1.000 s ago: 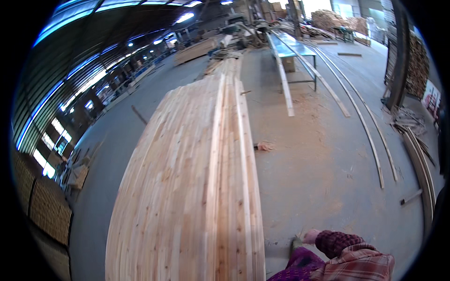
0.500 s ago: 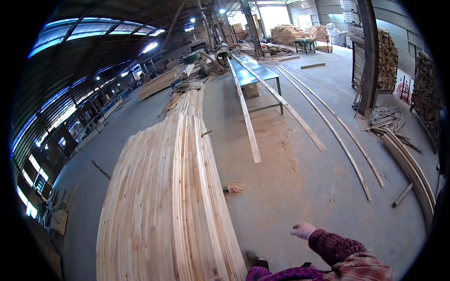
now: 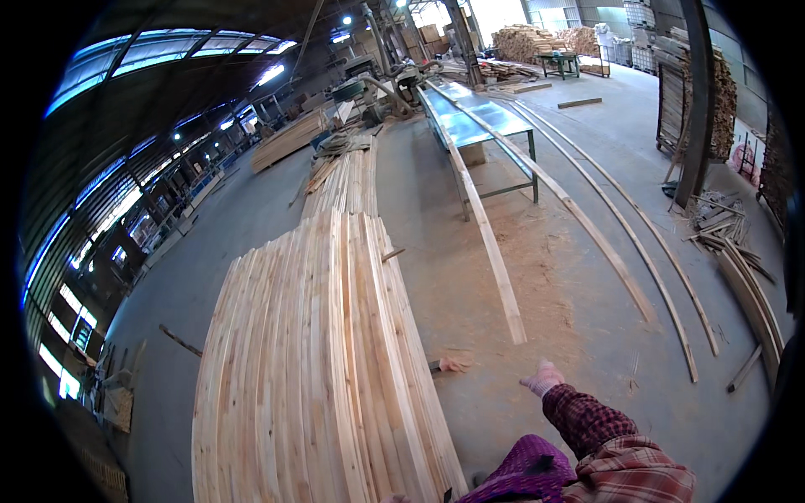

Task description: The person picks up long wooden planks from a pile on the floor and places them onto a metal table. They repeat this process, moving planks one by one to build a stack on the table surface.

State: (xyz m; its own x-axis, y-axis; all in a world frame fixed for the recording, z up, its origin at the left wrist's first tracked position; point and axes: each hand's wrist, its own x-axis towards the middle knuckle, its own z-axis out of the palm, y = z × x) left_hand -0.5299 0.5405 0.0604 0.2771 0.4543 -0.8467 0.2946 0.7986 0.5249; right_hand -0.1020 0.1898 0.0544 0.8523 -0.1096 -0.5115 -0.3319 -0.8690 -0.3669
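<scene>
My right hand [image 3: 543, 377], in a light pinkish glove with a checked sleeve behind it, reaches forward over the floor. Its thumb stands apart and nothing shows in its grasp. The near end of a long wooden board [image 3: 495, 268], which slopes off the metal-topped table [image 3: 478, 126], lies just ahead of this hand, apart from it. A second long board [image 3: 579, 214] runs beside it to the right. Of my left hand [image 3: 395, 498] only a sliver shows at the lower edge, by the stack of planks [image 3: 277, 344]; its fingers are hidden.
A glove-like shape [image 3: 454, 365] sits on a dark bar jutting from the stack's right side. Two long strips [image 3: 620, 220] lie on the floor at right. Sawdust [image 3: 537, 268] covers the floor ahead. A steel post [image 3: 696, 109] and scrap wood [image 3: 723, 220] stand farther right.
Both boards on the table have come nearer to me. My right hand has moved forward toward the left board's end. The view has shifted slightly, moving the stack rightward.
</scene>
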